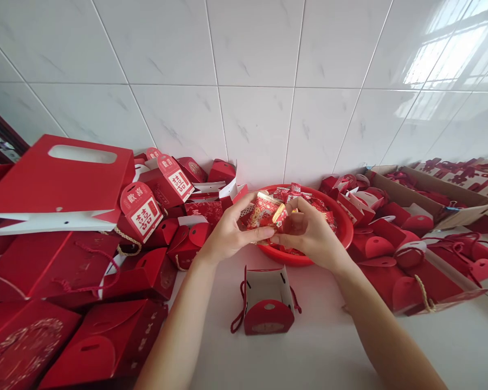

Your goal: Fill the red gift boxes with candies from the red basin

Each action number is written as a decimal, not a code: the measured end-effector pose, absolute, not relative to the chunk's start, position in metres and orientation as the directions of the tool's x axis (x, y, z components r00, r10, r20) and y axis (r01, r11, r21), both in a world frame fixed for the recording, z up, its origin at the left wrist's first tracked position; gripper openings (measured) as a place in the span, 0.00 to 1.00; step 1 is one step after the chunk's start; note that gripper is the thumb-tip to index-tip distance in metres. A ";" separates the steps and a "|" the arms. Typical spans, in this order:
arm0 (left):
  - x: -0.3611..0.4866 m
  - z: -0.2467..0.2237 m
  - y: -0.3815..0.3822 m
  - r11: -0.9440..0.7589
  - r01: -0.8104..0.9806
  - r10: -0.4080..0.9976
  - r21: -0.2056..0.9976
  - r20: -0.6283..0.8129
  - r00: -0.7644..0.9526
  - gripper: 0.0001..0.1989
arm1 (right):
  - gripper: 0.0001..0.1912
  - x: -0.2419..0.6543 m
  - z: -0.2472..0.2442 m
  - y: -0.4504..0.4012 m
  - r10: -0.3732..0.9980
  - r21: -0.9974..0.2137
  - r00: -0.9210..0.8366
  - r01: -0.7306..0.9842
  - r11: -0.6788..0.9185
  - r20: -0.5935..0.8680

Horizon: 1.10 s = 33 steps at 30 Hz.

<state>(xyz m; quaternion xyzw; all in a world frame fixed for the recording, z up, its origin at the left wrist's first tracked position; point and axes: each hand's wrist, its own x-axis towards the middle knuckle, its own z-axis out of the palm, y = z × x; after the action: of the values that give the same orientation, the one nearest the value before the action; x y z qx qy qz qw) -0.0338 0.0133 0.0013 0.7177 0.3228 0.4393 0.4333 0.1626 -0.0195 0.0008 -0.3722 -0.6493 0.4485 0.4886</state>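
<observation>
My left hand (232, 230) is curled round several red and gold wrapped candies (264, 210), thumb below them. My right hand (305, 230) meets it from the other side, its fingers closed on a red and gold wrapped candy (281, 216). Both hands are over the left part of a round red basin (345, 222), which holds more wrapped candies (295, 192). Nearer to me, between my forearms, a small red box (269, 317) stands with its top open, its pale inside showing and red cords at its sides.
Red gift boxes (134, 271) are piled on the left, beside a large red box (65, 179). More red boxes (390, 238) and a cardboard carton (467, 214) lie on the right. A tiled wall (256, 124) rises behind the white tabletop (321, 346).
</observation>
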 end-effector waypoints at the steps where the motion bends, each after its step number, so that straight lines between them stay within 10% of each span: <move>1: -0.034 0.001 0.014 -0.410 0.092 0.846 0.907 0.341 0.409 0.35 | 0.24 0.162 0.001 -0.020 0.923 -0.944 -0.232 0.042 0.326 0.308; 9: -0.048 0.006 0.013 -0.392 0.162 0.812 0.906 0.257 0.525 0.40 | 0.08 0.174 0.011 -0.025 0.877 -0.859 -0.339 0.266 0.437 0.341; 19: -0.077 0.013 0.009 -0.474 0.331 0.820 0.816 0.272 0.504 0.41 | 0.07 0.168 0.021 -0.042 0.816 -0.634 -0.578 0.622 0.461 0.027; 33: -0.061 0.029 -0.010 -0.431 0.554 0.745 0.713 -0.065 0.663 0.10 | 0.14 0.154 0.013 -0.046 0.788 -0.697 -0.615 0.556 0.452 0.020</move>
<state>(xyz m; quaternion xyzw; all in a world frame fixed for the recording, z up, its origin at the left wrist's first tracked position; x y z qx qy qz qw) -0.0612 -0.0101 0.0289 0.8355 0.3887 0.1311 0.3655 0.1544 -0.0463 0.0131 -0.4029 -0.8342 0.3342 0.1736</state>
